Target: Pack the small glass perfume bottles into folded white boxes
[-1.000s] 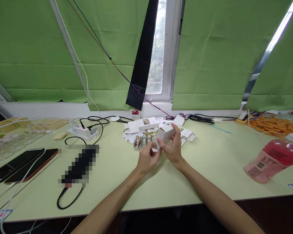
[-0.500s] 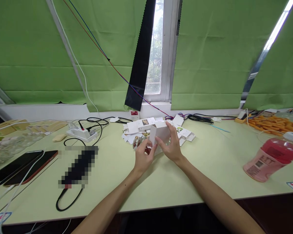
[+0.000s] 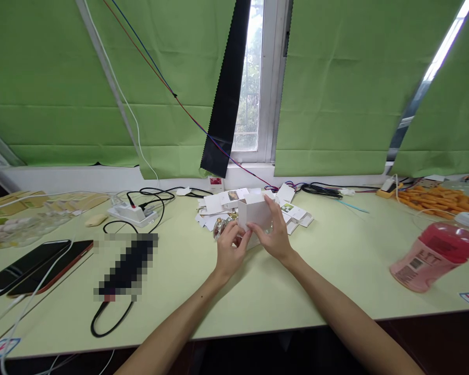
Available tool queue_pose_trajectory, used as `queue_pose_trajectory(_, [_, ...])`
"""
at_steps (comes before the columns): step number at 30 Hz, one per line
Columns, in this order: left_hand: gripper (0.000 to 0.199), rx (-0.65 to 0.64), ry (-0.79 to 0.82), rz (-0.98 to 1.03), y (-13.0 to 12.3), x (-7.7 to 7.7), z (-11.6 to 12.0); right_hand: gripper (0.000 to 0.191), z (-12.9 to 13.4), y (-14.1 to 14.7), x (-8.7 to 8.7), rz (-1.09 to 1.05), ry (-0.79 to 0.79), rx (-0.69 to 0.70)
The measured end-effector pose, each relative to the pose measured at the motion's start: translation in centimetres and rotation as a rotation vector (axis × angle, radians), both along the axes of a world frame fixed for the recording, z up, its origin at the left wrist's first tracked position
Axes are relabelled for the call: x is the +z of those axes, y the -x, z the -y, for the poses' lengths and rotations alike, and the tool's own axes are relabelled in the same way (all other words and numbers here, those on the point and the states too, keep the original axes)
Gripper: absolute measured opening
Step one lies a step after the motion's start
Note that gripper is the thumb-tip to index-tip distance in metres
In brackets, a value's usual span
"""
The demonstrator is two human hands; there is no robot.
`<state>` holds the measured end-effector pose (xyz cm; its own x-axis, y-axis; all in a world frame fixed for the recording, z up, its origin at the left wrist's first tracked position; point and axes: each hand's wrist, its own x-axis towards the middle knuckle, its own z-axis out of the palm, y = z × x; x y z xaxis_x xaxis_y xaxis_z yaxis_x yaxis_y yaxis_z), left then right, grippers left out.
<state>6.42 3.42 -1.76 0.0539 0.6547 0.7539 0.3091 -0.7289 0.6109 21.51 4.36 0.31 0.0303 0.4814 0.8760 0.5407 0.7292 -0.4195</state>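
A small white box (image 3: 254, 212) stands tilted between my two hands at the middle of the table. My right hand (image 3: 275, 234) grips it, fingers over its top right edge and thumb on its near face. At the lower left corner of the box, my left hand (image 3: 230, 247) pinches with thumb and fingers; a small dark red bit shows between them. Behind lies a pile of flattened and folded white boxes (image 3: 295, 211). Shiny glass-like ornaments (image 3: 219, 228) sit just left of the box, partly hidden by my left hand.
On the left are two phones (image 3: 27, 265), a white power strip (image 3: 133, 213) with black cables and a blurred dark object (image 3: 127, 265). A pink drink bottle (image 3: 433, 255) stands on the right, with orange pieces (image 3: 441, 198) behind it. Cables run along the wall.
The white box has shifted slightly left and down in my hands. My left fingers have drawn closer to its lower corner. A hand at the far left edge has gone from view.
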Motion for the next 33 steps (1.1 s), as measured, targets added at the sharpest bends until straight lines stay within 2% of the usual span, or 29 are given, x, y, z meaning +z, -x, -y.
queue_pose_trajectory(33, [0.029,-0.061,0.063,0.027,-0.02,0.06,-0.14,0.074,-0.78,-0.49,-0.61,0.004,0.007,0.019])
